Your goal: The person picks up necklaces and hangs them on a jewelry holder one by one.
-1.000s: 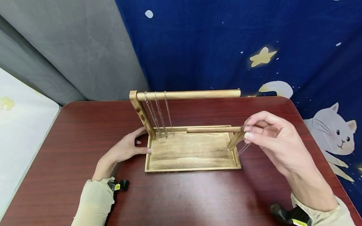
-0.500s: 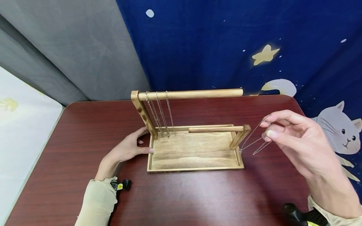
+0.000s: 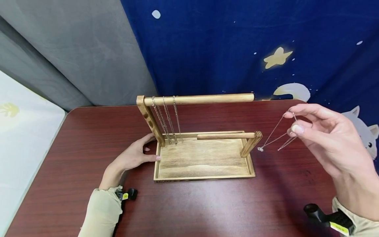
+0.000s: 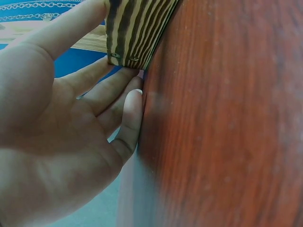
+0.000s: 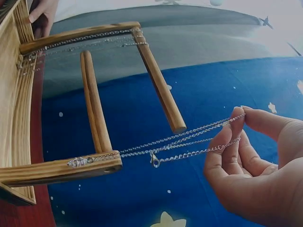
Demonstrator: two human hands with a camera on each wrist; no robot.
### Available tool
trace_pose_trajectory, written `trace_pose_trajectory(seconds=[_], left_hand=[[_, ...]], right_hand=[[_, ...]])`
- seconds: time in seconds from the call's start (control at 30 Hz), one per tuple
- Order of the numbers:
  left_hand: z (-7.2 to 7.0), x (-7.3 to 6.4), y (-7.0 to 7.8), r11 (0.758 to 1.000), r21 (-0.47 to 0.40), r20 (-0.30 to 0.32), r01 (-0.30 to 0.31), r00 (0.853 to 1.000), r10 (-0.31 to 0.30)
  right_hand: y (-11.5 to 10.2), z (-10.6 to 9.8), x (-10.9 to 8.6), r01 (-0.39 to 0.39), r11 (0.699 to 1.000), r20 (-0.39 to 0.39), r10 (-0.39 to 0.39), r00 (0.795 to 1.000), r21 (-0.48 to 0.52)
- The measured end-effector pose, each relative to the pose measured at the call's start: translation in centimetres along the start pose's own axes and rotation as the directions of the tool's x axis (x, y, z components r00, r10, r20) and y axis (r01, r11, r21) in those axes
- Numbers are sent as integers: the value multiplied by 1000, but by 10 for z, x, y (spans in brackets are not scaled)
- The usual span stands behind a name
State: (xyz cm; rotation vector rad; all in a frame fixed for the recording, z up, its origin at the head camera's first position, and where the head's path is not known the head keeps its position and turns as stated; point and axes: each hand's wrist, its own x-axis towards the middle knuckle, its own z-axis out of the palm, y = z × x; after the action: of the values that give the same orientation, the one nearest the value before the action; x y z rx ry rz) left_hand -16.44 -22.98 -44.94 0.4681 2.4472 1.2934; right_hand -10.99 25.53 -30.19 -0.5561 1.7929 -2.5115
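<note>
My left hand (image 3: pixel 131 154) grips the left end of a wooden jewelry stand (image 3: pixel 204 158). In the left wrist view its thumb and fingers lie about the striped wooden end (image 4: pixel 135 33), partly hidden. To the right of the stand, my right hand (image 3: pixel 334 141) pinches a thin silver necklace (image 3: pixel 273 131) between thumb and fingers. Its chain hangs in loops, with a small sparkling pendant (image 3: pixel 260 149) at the lower left. A clasp (image 5: pixel 155 160) shows in the right wrist view. Several necklaces (image 3: pixel 167 118) hang from the left part of the upper bar (image 3: pixel 207 98).
The stand's lower bar (image 3: pixel 225 135) juts left from a short post (image 3: pixel 251 144) and carries no chain. The dark red table (image 3: pixel 189 210) reaches back to a blue curtain (image 3: pixel 213 46) and a grey curtain (image 3: pixel 83 49). Wrist cameras sit at both cuffs.
My right hand has drawn the necklace away from the lower bar's post, to the right and slightly up; the pendant now hangs apart from the stand. The left hand stays at the stand's left end.
</note>
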Motion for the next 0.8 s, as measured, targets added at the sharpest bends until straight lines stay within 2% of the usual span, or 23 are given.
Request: trace_pose_trajectory(seconds=[0.1, 0.27, 0.5, 0.67, 0.7, 0.8], left_hand=[[0, 0, 0, 1000, 7, -1, 2, 1000, -2], [-1, 1, -1, 1000, 5, 1, -1, 1000, 1], [-1, 0, -1, 1000, 11, 2, -1, 1000, 1], [-1, -1, -1, 1000, 11, 6, 1, 1000, -1], [-1, 0, -1, 1000, 9, 8, 0, 1000, 0], [-1, 1, -1, 1000, 6, 9, 2, 1000, -2]], right_hand=[[-1, -2, 4, 8, 1000, -2, -8, 1000, -18], [-4, -9, 13, 17, 1000, 18, -17, 1000, 19], [-5, -13, 24, -20, 992, 36, 15, 999, 126], [-7, -10, 34, -29, 993, 41, 24, 999, 116], [-8, -9, 36, -27, 997, 33, 25, 999, 78], [-10, -6, 42, -48, 998, 31, 46, 998, 52]])
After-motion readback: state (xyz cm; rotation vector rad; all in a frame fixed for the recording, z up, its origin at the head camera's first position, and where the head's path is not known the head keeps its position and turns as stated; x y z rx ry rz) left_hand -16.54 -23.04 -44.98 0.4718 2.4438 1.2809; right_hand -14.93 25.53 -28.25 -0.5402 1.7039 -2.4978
